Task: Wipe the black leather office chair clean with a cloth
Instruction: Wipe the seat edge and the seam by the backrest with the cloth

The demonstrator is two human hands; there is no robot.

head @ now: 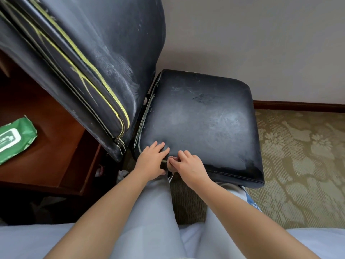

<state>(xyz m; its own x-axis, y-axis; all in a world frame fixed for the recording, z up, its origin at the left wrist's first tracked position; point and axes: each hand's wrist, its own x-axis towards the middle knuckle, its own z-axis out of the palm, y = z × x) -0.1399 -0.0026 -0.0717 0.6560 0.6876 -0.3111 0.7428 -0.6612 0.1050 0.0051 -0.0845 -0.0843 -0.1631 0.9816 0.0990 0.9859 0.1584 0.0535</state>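
Note:
The black leather office chair stands before me, its dusty, scuffed seat at centre and its backrest with yellow stitching leaning at upper left. My left hand holds the seat's near edge, fingers on top and thumb below. Right beside it, my right hand has its fingers curled and pinches the trim at that same edge. A thin loose strip hangs below the two hands. No cloth is in view.
A green pack of wet wipes lies on the brown wooden desk at left. Patterned carpet lies to the right, a white wall behind. My legs in light grey trousers reach the seat's front.

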